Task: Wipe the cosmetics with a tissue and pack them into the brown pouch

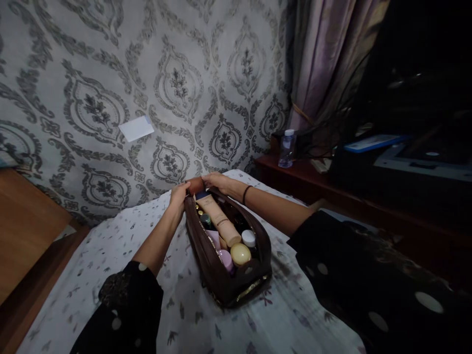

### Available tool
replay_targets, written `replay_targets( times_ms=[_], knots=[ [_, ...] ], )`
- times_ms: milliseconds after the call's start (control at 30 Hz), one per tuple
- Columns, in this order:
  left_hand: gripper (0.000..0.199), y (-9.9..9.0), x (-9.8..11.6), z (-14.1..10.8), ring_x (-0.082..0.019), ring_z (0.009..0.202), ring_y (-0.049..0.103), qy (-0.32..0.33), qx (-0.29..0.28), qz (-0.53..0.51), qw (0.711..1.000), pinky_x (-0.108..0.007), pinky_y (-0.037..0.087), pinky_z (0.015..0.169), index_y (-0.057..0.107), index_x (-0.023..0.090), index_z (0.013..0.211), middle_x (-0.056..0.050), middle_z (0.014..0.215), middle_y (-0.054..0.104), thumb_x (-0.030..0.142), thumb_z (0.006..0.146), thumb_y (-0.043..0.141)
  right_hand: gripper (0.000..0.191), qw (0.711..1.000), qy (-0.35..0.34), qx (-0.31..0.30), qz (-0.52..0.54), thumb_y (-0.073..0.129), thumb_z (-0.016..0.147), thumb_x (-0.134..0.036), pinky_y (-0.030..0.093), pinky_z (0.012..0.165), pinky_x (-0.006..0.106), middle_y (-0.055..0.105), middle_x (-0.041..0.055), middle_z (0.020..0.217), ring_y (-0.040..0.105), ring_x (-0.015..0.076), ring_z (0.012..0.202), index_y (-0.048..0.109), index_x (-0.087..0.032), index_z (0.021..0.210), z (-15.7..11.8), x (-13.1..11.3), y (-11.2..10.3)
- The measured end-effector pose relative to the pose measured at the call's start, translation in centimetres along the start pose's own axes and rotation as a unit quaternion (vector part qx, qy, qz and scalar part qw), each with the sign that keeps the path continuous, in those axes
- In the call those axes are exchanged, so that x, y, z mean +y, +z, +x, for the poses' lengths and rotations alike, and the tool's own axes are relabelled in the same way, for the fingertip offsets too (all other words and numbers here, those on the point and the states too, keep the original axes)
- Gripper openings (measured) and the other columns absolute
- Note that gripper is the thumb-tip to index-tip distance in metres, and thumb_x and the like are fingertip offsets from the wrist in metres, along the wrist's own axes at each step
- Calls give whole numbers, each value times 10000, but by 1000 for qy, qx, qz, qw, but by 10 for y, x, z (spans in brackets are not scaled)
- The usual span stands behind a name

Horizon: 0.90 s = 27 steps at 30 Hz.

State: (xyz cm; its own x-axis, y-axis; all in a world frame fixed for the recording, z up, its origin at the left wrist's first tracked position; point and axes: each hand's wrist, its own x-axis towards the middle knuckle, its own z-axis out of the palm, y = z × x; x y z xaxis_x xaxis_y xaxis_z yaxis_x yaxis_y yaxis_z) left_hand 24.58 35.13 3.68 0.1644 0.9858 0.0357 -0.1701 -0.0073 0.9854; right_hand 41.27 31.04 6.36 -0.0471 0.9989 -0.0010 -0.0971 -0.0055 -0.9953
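Observation:
A dark brown zippered bag (206, 255) lies open on the patterned white bedsheet (191, 319). Inside it are a long beige tube (220, 220), a jar with a yellow lid (241, 254), a white-capped container (249, 238), a pink-lidded jar (226, 259) and several small items. At the bag's far end, my left hand (179, 194) is closed on the left side of its rim, beside a lighter brown part. My right hand (217, 181) is closed at the right side of that same end.
A clear bottle with a white cap (286, 149) stands on the reddish-brown shelf (309, 179) at the right. Wooden furniture (31, 228) is at the left. A white card (136, 129) is on the patterned wall behind the bed.

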Motion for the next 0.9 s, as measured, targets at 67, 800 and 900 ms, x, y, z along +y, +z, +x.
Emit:
replay_targets(
  times_ms=[67, 800, 900],
  knots=[
    [243, -2, 5, -6, -160, 705, 659, -5, -17, 8, 1000, -295, 556, 680, 651, 124, 920, -35, 795, 694, 245, 748, 774, 187, 1000, 2, 3, 9, 636, 943, -294, 534, 665, 268, 658, -1, 771, 612, 111, 662, 638, -139, 839, -2, -1, 0],
    [336, 2, 23, -50, -183, 684, 675, 4, -50, 121, 991, -304, 535, 693, 637, 160, 821, -34, 706, 710, 288, 569, 819, 188, 997, -50, -1, 53, 737, 642, -51, 373, 554, 213, 587, -42, 555, 504, 97, 535, 593, -171, 647, -19, -11, -4],
    [309, -7, 29, -56, -133, 559, 581, 13, -27, 192, 981, -251, 466, 568, 569, 182, 719, 16, 576, 614, 367, 620, 796, 198, 996, -59, 4, 60, 743, 628, -67, 358, 529, 213, 562, -53, 533, 474, 94, 512, 582, -179, 652, -19, -7, -4]
  ],
)
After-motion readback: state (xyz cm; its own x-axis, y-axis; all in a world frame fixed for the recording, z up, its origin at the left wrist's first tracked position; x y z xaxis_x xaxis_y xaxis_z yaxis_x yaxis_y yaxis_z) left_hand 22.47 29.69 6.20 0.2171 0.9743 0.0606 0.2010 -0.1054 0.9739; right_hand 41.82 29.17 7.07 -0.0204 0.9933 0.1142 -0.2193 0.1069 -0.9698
